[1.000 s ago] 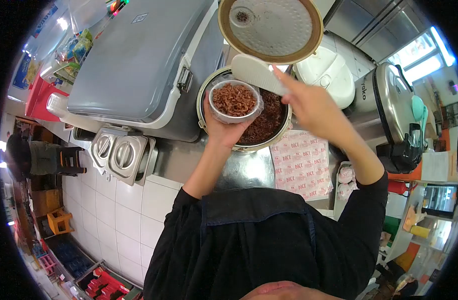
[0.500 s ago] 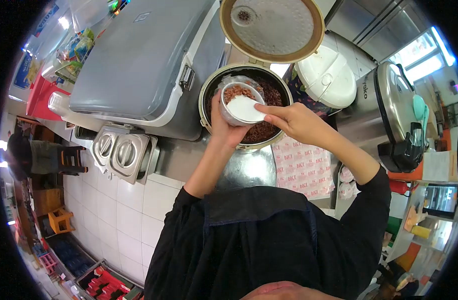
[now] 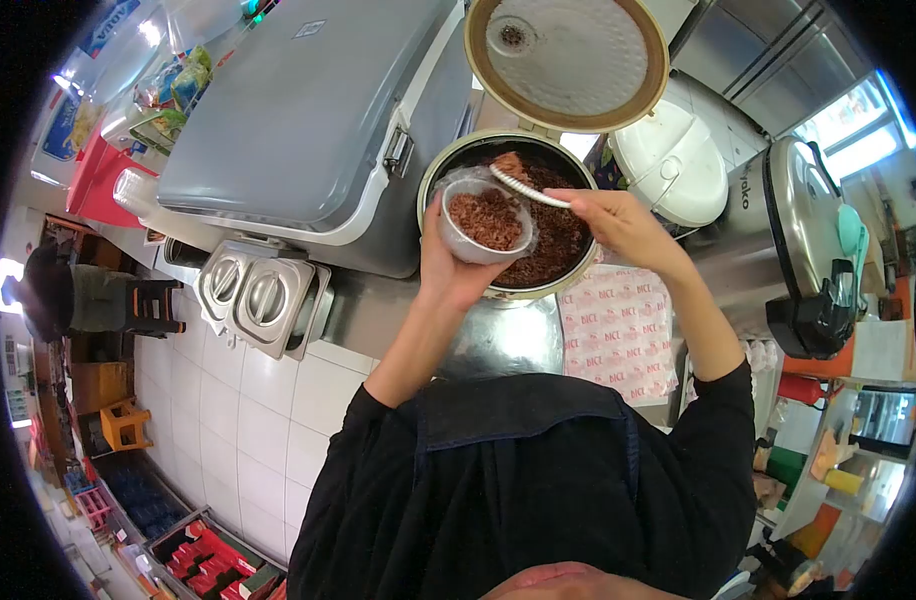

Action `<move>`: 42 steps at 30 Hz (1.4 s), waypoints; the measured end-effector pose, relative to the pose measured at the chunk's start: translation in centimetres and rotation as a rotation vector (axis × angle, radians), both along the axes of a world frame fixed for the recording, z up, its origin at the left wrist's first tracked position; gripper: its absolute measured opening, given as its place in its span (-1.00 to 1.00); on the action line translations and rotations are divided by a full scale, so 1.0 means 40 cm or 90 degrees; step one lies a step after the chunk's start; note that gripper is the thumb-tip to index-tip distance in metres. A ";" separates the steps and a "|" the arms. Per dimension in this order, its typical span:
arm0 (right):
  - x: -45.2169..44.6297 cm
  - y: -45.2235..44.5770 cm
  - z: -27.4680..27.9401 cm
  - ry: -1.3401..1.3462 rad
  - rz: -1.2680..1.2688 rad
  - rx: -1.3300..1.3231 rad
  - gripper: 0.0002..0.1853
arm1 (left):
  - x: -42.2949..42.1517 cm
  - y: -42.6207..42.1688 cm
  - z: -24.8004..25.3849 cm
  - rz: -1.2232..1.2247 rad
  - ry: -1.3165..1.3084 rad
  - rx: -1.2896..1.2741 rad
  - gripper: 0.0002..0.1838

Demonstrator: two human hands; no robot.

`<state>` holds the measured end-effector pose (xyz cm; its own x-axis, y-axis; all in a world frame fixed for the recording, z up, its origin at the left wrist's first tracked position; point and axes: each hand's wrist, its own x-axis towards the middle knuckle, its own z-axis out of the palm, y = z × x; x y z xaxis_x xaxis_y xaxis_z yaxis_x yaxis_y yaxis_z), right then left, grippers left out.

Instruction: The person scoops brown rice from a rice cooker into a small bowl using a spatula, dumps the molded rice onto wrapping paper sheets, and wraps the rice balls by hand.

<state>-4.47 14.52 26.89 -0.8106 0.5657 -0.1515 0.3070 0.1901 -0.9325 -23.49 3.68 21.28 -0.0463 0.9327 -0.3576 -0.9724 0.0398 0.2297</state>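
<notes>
Appearing to be mid-scoop: working over the open pot (image 3: 526, 293), transferring pot rice (image 3: 556, 240) into a small white bowl (image 3: 468, 249), judging by the pose. Holding the bowl mouth-up over the near-left part of the pot with the left hand (image 3: 452, 270), cupping fingers and thumb around side and underside, clamping it securely. Showing loose reddish-brown bowl rice (image 3: 486, 220) inside, plus clear film (image 3: 456, 181) around the outside. Gripping a white paddle (image 3: 526, 187) with the right hand (image 3: 618, 222), closing thumb and fingers together on its handle end, over the pot's right side. Angling the blade nearly edge-on above the pot, just beyond the bowl's far rim. Seeing a rice clump (image 3: 507, 162) right by the blade tip; not telling for sure whether riding on the paddle or lying behind it, nor whether touching the rim.

Probably calling next for a steady bowl, a slight wrist turn and a short, controlled paddle stroke within the pot's mouth, so as to be catching any stray grains inside. Possibly risking snagging the film.

Also noting around: raised lid (image 3: 568, 50) beyond the pot, grey cooler (image 3: 278, 120) left of it, printed paper (image 3: 618, 335) near-right of it.
</notes>
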 end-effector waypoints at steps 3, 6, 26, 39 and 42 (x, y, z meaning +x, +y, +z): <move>0.008 0.010 0.009 0.007 -0.020 0.011 -0.58 | -0.008 -0.007 0.004 -0.005 -0.034 0.049 -0.45; -0.017 -0.012 0.016 0.014 -0.011 0.047 -0.58 | -0.009 -0.009 -0.007 0.007 -0.024 0.029 -0.46; -0.023 0.037 -0.105 -0.064 -0.055 0.403 -0.60 | -0.029 -0.074 -0.006 0.031 -0.077 0.081 -0.45; 0.069 -0.209 -0.110 0.527 -0.293 -0.632 -0.35 | 0.237 -0.059 -0.048 0.124 0.530 0.094 -0.52; 0.248 -0.225 -0.137 0.746 -0.215 -0.796 -0.33 | 0.342 -0.037 -0.044 0.139 1.094 0.115 -0.62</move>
<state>5.44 5.54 21.43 -0.6831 0.7277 -0.0613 -0.7071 -0.6801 -0.1937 -9.79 2.21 19.54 -0.3495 0.8772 0.3293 0.3795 -0.1888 0.9057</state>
